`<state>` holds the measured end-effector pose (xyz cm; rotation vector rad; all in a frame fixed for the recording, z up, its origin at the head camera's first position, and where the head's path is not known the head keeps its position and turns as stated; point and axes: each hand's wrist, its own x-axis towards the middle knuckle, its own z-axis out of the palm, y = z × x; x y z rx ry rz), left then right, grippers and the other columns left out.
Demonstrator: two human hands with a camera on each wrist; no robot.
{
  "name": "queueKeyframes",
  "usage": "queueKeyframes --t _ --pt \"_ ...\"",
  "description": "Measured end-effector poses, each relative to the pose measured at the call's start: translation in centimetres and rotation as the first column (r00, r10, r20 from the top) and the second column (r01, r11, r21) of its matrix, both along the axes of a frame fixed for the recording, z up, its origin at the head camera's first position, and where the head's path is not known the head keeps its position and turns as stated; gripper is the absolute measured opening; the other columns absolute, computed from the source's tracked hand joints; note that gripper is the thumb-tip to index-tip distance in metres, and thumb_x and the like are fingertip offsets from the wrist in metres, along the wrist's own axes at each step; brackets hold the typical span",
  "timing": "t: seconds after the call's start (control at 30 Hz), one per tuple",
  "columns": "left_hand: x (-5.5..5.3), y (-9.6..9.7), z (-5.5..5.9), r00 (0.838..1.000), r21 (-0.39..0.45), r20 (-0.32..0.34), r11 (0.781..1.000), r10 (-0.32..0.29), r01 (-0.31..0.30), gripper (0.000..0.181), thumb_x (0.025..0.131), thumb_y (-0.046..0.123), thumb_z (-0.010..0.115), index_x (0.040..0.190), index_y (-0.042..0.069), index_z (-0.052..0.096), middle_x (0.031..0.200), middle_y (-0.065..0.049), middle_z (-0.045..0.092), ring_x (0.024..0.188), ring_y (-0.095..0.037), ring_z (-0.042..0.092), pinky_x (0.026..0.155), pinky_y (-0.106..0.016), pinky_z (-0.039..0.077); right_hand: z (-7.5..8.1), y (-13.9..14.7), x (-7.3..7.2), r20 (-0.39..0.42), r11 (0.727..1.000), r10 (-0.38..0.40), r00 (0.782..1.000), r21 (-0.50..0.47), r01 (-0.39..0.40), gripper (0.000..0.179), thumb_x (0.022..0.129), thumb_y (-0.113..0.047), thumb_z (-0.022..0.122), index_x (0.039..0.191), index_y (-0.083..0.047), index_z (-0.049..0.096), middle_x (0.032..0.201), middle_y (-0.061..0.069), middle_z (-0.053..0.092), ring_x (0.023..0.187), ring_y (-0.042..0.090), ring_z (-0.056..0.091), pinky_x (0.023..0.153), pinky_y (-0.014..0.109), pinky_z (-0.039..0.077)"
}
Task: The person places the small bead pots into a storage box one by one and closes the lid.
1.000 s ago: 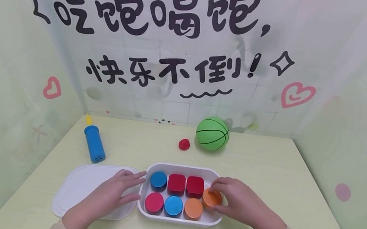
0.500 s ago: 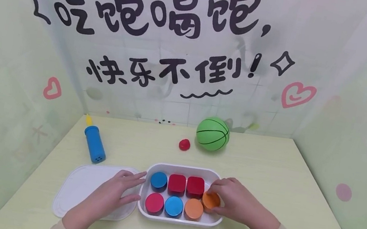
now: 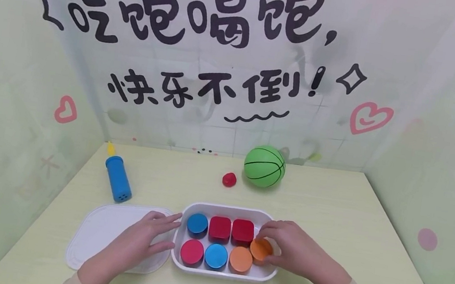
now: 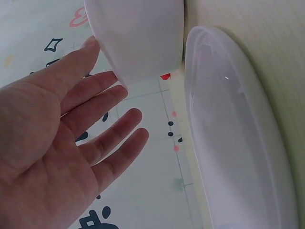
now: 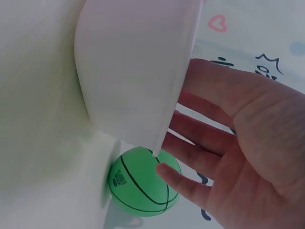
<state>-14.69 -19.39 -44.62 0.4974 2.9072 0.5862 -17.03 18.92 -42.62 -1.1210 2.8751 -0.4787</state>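
A white oblong box [image 3: 223,274] holds several small round and square tubs in blue, red and orange. At its right end, my right hand [image 3: 297,249] pinches an orange round tub [image 3: 260,250] between thumb and fingers. That tub leans beside a lighter orange tub [image 3: 241,259] in the front row. In the right wrist view the box wall [image 5: 133,71] hides the fingertips. My left hand [image 3: 142,236] has its fingers spread and straight, with the tips at the box's left rim. The left wrist view shows thumb and fingertips against the box wall [image 4: 138,43].
A white lid [image 3: 103,229] lies left of the box, partly beneath my left forearm in view. Behind stand a blue pump [image 3: 118,180] with a yellow tip, a small red lump [image 3: 229,179] and a green ball [image 3: 264,166]. A printed curtain surrounds the table.
The orange round tub has shifted slightly toward the front of the box with my right hand on it. My left hand has stayed at the left rim.
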Motion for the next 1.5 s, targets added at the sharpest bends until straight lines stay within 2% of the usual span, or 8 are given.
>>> queueKeyframes --t 0.2,0.4,0.63,0.77,0.97,1.27,1.5 --pt "0.0 0.1 0.2 1.000 0.004 0.014 1.000 0.017 -0.017 0.061 0.090 0.045 0.078 0.147 0.030 0.059 0.149 0.007 0.058 0.135 -0.024 0.052 0.096 -0.046 0.060 0.0 1.6 0.5 -0.056 0.987 -0.075 0.996 -0.147 0.066 0.033 0.081 -0.018 0.089 0.112 -0.015 0.078 0.122 -0.002 0.072 0.114 0.024 0.067 0.098 0.049 0.058" --pt "0.2 0.3 0.5 0.999 0.008 0.020 1.000 0.025 -0.025 0.061 0.090 0.043 0.079 0.146 0.030 0.060 0.148 0.005 0.059 0.135 -0.024 0.052 0.096 -0.046 0.061 -1.1 3.5 0.4 -0.089 0.941 -0.144 0.986 -0.319 0.109 0.037 0.081 -0.018 0.090 0.115 -0.015 0.076 0.125 -0.002 0.071 0.117 0.022 0.068 0.095 0.044 0.060" --pt "0.1 0.2 0.3 0.999 0.010 0.020 1.000 0.027 -0.027 0.061 0.090 0.045 0.078 0.147 0.031 0.060 0.148 0.006 0.059 0.135 -0.024 0.052 0.095 -0.046 0.061 -3.1 5.4 0.0 -0.023 0.878 -0.086 0.996 -0.474 0.065 0.036 0.084 -0.015 0.087 0.118 -0.016 0.074 0.128 0.001 0.070 0.116 0.014 0.067 0.084 0.035 0.063" --pt "0.1 0.2 0.3 0.999 0.011 0.018 1.000 0.026 -0.026 0.061 0.090 0.045 0.078 0.147 0.031 0.060 0.149 0.006 0.059 0.135 -0.025 0.052 0.096 -0.047 0.061 -3.8 5.8 0.1 0.028 0.858 -0.058 0.998 -0.509 0.065 0.034 0.087 -0.019 0.085 0.120 -0.018 0.074 0.131 0.002 0.070 0.117 0.011 0.067 0.085 0.034 0.063" --pt "0.1 0.3 0.4 0.999 0.018 0.022 0.999 0.026 -0.026 0.062 0.090 0.043 0.079 0.147 0.031 0.059 0.149 0.005 0.059 0.136 -0.025 0.052 0.096 -0.047 0.060 -4.1 5.9 0.3 0.126 0.856 -0.042 0.991 -0.507 0.101 0.038 0.088 -0.028 0.084 0.123 -0.019 0.073 0.137 0.000 0.067 0.119 0.012 0.066 0.089 0.035 0.062" --pt "0.1 0.1 0.4 0.999 0.051 0.023 0.998 0.022 -0.023 0.061 0.089 0.045 0.079 0.146 0.031 0.061 0.146 0.005 0.060 0.134 -0.024 0.053 0.097 -0.048 0.060 -4.4 5.7 0.5 0.073 0.879 -0.050 0.996 -0.470 0.079 0.039 0.083 -0.026 0.089 0.119 -0.019 0.075 0.137 0.000 0.066 0.121 0.022 0.065 0.090 0.035 0.061" --pt "-0.2 0.0 0.2 0.999 0.076 0.032 0.997 0.026 -0.028 0.059 0.088 0.046 0.080 0.144 0.032 0.063 0.147 0.008 0.059 0.134 -0.023 0.053 0.097 -0.048 0.060 -4.5 5.7 0.5 0.073 0.888 -0.093 0.993 -0.446 0.116 0.042 0.080 -0.028 0.091 0.119 -0.023 0.075 0.137 -0.005 0.066 0.120 0.020 0.066 0.096 0.034 0.059"
